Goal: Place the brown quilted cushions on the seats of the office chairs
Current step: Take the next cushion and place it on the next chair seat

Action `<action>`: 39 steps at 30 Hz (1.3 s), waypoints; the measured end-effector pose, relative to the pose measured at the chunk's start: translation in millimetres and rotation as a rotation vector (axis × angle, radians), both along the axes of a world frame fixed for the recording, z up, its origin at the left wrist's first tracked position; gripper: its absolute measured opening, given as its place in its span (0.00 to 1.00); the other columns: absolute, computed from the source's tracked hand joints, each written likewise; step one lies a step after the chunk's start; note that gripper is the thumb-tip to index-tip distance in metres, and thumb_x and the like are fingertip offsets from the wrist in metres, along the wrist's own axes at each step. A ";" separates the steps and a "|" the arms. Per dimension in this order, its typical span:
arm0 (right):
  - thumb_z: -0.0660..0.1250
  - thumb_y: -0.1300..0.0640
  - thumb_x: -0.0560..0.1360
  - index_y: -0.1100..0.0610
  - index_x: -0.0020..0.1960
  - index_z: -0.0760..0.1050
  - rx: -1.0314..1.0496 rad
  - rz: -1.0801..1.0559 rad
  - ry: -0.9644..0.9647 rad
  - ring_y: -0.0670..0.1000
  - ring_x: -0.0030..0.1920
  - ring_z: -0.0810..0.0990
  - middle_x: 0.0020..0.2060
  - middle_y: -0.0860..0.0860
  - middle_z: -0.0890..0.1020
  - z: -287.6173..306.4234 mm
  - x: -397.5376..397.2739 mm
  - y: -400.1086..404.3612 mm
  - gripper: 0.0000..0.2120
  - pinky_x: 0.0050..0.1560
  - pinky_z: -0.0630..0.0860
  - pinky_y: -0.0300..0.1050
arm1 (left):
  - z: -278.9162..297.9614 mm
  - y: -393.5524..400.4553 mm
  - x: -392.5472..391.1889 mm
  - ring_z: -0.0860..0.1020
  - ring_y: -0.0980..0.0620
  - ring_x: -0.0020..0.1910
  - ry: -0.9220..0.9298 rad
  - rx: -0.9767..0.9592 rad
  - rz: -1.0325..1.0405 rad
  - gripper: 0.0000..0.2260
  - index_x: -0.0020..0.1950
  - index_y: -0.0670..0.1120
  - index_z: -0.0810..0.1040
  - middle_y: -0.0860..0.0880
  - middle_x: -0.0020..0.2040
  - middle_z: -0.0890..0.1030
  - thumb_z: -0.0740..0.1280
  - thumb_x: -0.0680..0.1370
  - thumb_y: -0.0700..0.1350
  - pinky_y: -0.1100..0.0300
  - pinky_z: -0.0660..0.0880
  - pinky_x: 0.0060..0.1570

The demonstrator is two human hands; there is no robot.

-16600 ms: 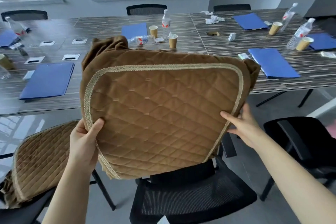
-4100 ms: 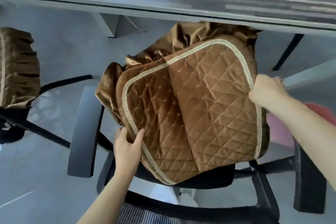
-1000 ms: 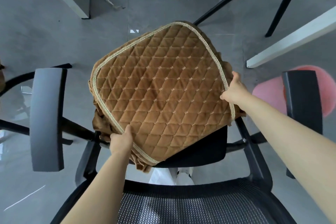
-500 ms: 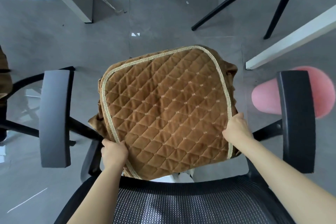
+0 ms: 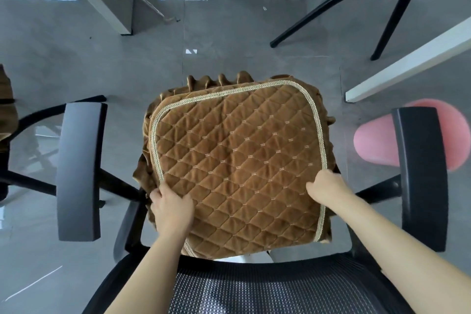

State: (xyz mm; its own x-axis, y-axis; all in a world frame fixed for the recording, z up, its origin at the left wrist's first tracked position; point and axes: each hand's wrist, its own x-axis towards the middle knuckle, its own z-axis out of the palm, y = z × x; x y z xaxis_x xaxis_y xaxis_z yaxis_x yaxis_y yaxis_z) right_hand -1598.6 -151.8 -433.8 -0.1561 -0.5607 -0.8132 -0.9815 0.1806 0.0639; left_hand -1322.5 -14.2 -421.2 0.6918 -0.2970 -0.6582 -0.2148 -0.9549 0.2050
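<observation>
1. Two hands hold the cushion (image 5: 237,160) at centre frame, over the chair (image 5: 254,285) seat.
2. Left hand (image 5: 171,209) grip pinches its lower-left edge.
3. Right hand (image 5: 327,187) grip clutches the right border.

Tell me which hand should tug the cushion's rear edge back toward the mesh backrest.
Probably the left hand: it grips the brown cushion nearer the rear corner, closest to the mesh backrest. The right hand holds farther forward along the side trim.
</observation>
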 end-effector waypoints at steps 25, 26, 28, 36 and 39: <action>0.73 0.42 0.69 0.62 0.70 0.58 -0.189 -0.425 -0.189 0.62 0.64 0.73 0.66 0.61 0.72 -21.7 4.1 -98.7 0.42 0.62 0.73 0.54 | -35.0 -127.0 75.7 0.70 0.39 0.67 -0.041 -0.323 -0.038 0.25 0.71 0.41 0.62 0.41 0.70 0.66 0.67 0.78 0.44 0.49 0.66 0.64; 0.73 0.42 0.69 0.62 0.71 0.58 -0.203 -0.405 -0.197 0.62 0.64 0.73 0.66 0.61 0.72 -21.8 6.2 -95.7 0.41 0.62 0.72 0.54 | -35.4 -123.0 77.0 0.70 0.39 0.66 -0.047 -0.296 -0.039 0.25 0.71 0.41 0.62 0.41 0.71 0.66 0.66 0.78 0.44 0.48 0.66 0.63; 0.74 0.44 0.69 0.63 0.70 0.58 -0.231 -0.371 -0.193 0.62 0.64 0.73 0.65 0.61 0.73 -22.2 11.2 -92.4 0.41 0.61 0.72 0.53 | -37.1 -111.8 79.9 0.71 0.37 0.65 -0.050 -0.256 -0.035 0.25 0.72 0.41 0.61 0.42 0.71 0.65 0.66 0.79 0.45 0.45 0.67 0.63; 0.68 0.56 0.72 0.62 0.77 0.47 -0.340 0.037 -0.029 0.66 0.71 0.61 0.75 0.62 0.56 -9.9 63.0 -119.1 0.42 0.69 0.65 0.60 | -41.9 -124.0 77.3 0.53 0.41 0.77 -0.241 -0.164 -0.397 0.35 0.79 0.49 0.51 0.47 0.79 0.55 0.62 0.74 0.42 0.41 0.52 0.74; 0.62 0.62 0.74 0.56 0.76 0.57 -0.432 0.362 -0.223 0.62 0.73 0.61 0.74 0.57 0.63 -2.9 90.6 -144.1 0.32 0.70 0.64 0.58 | -41.6 -160.3 81.7 0.49 0.45 0.79 -0.222 -0.269 -0.636 0.34 0.79 0.51 0.54 0.49 0.80 0.56 0.61 0.74 0.42 0.43 0.47 0.76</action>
